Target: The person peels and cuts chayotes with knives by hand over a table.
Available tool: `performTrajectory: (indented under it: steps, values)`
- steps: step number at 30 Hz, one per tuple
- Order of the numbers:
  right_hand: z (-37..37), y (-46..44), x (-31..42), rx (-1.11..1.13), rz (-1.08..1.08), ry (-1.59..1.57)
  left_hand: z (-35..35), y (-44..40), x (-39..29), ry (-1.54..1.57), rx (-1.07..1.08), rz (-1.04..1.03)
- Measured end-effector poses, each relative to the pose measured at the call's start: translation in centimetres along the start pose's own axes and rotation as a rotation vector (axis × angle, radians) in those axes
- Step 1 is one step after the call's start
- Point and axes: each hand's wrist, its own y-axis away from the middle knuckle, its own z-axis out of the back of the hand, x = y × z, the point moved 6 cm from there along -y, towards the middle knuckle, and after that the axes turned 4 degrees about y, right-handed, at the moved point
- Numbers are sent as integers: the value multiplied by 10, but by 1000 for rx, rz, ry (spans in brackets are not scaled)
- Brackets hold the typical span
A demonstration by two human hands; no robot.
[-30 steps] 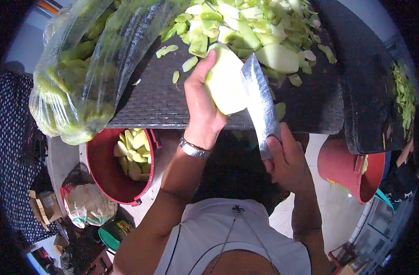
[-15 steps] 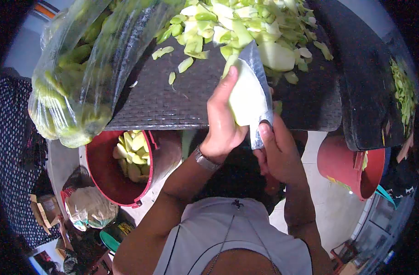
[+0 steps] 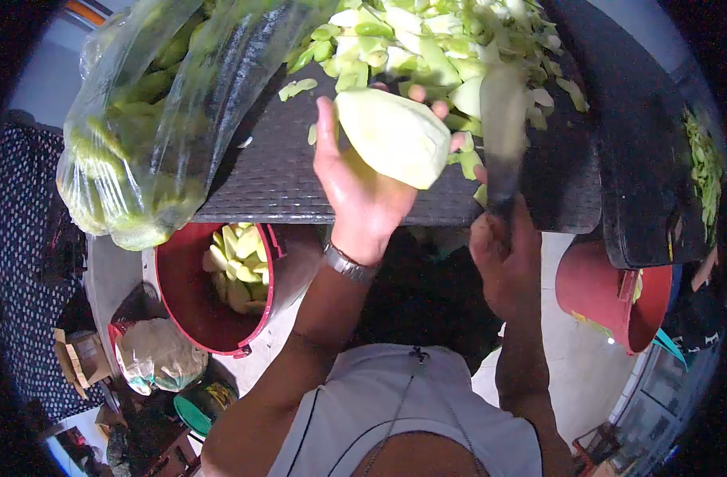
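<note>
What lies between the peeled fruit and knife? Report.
In the head view, fingertips of the left hand and green peelings on the dark tabletop lie between the peeled fruit and knife.

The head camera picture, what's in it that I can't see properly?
In the head view:
Knife: blade smeared by blur; handle hidden in the right hand.
Pale piece: underside hidden against the left hand.
Plastic bag and peelings: cut off by the top edge.

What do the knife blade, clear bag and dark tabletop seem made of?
Knife blade: probably metal, flat and greyish, though motion blur hides its finish. Bag: apparently glossy plastic film, creased with bright highlights. Tabletop: perhaps plastic wicker, slightly shiny, with a woven pattern.
</note>
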Motion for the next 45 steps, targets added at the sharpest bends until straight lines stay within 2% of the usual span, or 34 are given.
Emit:
performTrajectory:
  steps: [1,3,4,7,13,16,22,25,26,29,34,36,39,41,42,45]
  values:
    - [-4,-1,-4,37,28,74,1,-4,1,-6,70,41]
    - [-13,-5,-12,112,82,227,3,-3,4,-39,66,34]
    - [-16,-2,-15,283,-117,230,0,-1,6,-52,41,20]
    - [-20,2,-2,249,29,333,4,-2,8,-97,-63,-18]
    - [-26,0,-7,159,62,437,8,-1,9,-131,-97,-78]
    - [-30,2,-5,84,159,324,5,1,7,-166,-138,-127]
    - [-35,-2,-17,36,199,394,7,6,9,-265,-138,-248]
    - [-36,-8,-24,59,136,355,-3,19,16,-471,-46,-442]
    - [-36,-9,-23,44,153,329,1,20,20,-465,35,-424]
    - [-35,-7,-20,38,158,256,10,22,28,-323,-118,-340]
    - [-31,-13,-9,77,104,246,11,24,27,-481,83,-365]
    - [-33,-25,-4,233,96,138,9,20,14,-553,78,-423]
    - [-35,-62,6,490,-36,-58,-12,5,-8,-589,48,-528]
    - [-42,-77,10,685,-302,-224,-29,-7,-23,-562,49,-624]
    - [-44,-78,29,696,-346,-300,-36,-14,-29,-484,15,-536]
    - [-57,-101,50,858,-455,-750,-33,-32,-51,-348,-99,-441]
